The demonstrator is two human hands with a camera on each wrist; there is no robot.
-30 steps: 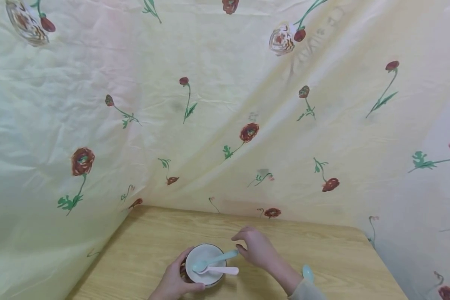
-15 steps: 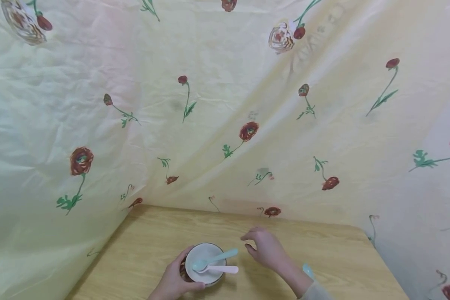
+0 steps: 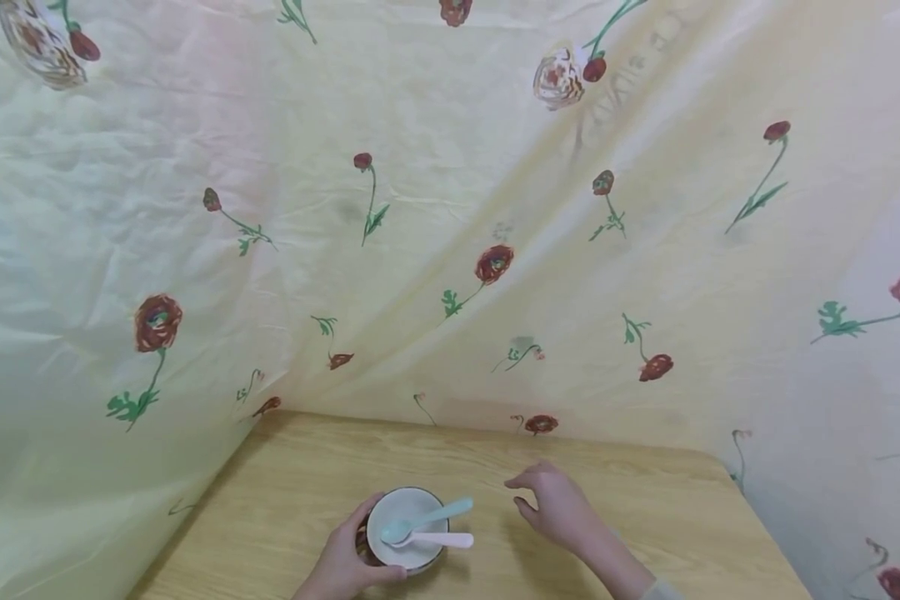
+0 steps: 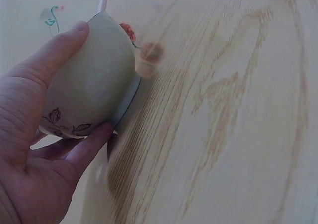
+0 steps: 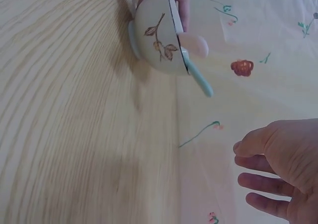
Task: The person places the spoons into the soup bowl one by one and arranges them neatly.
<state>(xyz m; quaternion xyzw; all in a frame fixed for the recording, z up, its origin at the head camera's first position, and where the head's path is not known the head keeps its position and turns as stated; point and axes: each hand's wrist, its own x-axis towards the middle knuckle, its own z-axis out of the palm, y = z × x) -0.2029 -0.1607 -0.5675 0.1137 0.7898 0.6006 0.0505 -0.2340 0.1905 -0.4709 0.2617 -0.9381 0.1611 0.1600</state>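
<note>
A white bowl (image 3: 396,507) with a dark rim stands on the table, and my left hand (image 3: 341,560) grips its left side. Brown leaf sprigs decorate the outside of the bowl (image 5: 156,35) in the right wrist view. Inside lie a light-blue spoon (image 3: 442,512) and a pale pink spoon (image 3: 450,540), their handles sticking out over the right rim. My right hand (image 3: 561,510) hovers to the right of the bowl, apart from it. Its fingers (image 5: 266,184) are loosely bent around nothing in the right wrist view.
The wooden table (image 3: 330,458) extends behind and to both sides of the bowl. A pale cloth (image 3: 420,250) printed with red flowers hangs behind the table and along its left and right sides.
My right hand has drawn away rightward from the spoon handles. Its forearm now covers nearly all of another light-blue spoon, seen earlier on the table. My left hand and the bowl stay put.
</note>
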